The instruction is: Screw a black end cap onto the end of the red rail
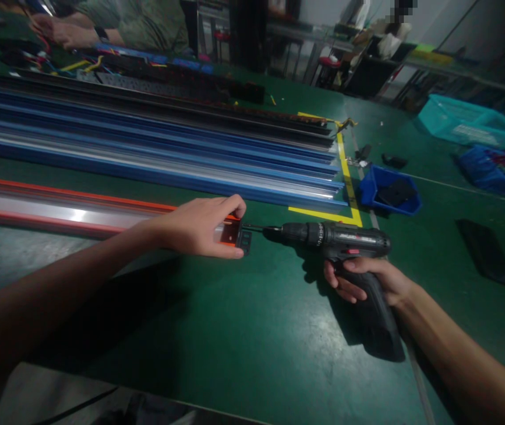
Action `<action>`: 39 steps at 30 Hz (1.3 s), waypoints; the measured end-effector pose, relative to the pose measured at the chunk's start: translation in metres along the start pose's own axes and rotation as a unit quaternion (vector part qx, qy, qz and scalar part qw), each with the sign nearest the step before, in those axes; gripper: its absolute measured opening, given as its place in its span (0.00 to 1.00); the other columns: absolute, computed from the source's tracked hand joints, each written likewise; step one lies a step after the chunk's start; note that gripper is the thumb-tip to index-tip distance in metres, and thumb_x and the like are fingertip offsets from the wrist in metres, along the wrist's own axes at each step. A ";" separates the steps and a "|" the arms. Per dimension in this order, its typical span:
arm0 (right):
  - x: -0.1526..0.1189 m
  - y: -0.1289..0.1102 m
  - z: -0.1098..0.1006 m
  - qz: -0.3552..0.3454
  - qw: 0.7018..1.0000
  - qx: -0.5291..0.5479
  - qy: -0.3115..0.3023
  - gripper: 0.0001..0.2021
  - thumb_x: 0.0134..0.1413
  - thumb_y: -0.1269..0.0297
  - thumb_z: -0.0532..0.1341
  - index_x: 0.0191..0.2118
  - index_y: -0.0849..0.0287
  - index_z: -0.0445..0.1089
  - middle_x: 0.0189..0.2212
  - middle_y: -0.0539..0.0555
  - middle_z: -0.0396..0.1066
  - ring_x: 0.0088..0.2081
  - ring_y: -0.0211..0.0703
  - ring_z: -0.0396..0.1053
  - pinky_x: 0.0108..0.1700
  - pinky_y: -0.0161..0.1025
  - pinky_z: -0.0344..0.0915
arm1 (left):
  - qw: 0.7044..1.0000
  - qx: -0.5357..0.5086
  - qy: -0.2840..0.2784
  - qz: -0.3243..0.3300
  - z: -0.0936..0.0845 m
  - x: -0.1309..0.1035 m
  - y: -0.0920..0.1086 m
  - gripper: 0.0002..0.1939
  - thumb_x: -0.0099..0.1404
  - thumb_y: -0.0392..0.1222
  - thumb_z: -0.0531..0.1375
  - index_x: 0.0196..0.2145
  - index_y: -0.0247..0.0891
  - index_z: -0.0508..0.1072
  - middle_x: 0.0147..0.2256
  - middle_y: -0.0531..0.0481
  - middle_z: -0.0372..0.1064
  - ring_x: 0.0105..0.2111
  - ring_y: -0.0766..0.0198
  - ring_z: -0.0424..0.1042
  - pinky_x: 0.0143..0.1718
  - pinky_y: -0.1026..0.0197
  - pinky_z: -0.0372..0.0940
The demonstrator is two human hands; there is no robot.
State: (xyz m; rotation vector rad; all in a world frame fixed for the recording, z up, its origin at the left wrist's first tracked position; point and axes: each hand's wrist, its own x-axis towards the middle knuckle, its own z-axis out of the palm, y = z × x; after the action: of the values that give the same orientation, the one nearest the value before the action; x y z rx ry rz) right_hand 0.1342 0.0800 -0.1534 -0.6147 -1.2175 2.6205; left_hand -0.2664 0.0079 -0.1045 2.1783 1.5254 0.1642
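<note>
A long orange and silver profile (75, 211) lies on the green table, with a small black end piece (244, 241) at its right end. My left hand (199, 229) grips the profile close to that end, thumb and fingers on either side. In my right hand (363, 280) is a black cordless drill (350, 239), held by its handle and pointing left. The thin bit of the drill reaches the black end piece; whether it sits in a screw is too small to tell.
Blue and black profiles (155, 156) lie behind, ending near yellow tape (345, 171). Right of them are a blue bin (389, 190) with black parts, a flat black object (487, 252), a teal basket (469, 121) and another blue bin. Another person's hands (64, 32) are at the upper left among wires.
</note>
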 end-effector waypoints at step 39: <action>-0.001 0.001 0.002 0.014 1.000 0.002 0.013 0.13 0.67 0.60 0.68 0.44 0.68 0.82 0.34 0.58 0.80 0.21 0.30 0.65 0.30 0.32 0.74 | 1.000 0.003 0.000 -0.008 0.000 0.000 0.000 0.33 0.61 0.69 0.67 0.51 0.44 0.64 0.46 0.48 0.75 0.41 0.53 0.75 0.40 0.58 0.60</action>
State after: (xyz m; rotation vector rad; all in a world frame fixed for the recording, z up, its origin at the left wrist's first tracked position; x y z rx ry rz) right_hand 0.1347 0.0779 -0.1527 -0.6684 -1.2047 2.6272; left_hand -0.2667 0.0075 -0.1046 2.1703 1.5456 0.1532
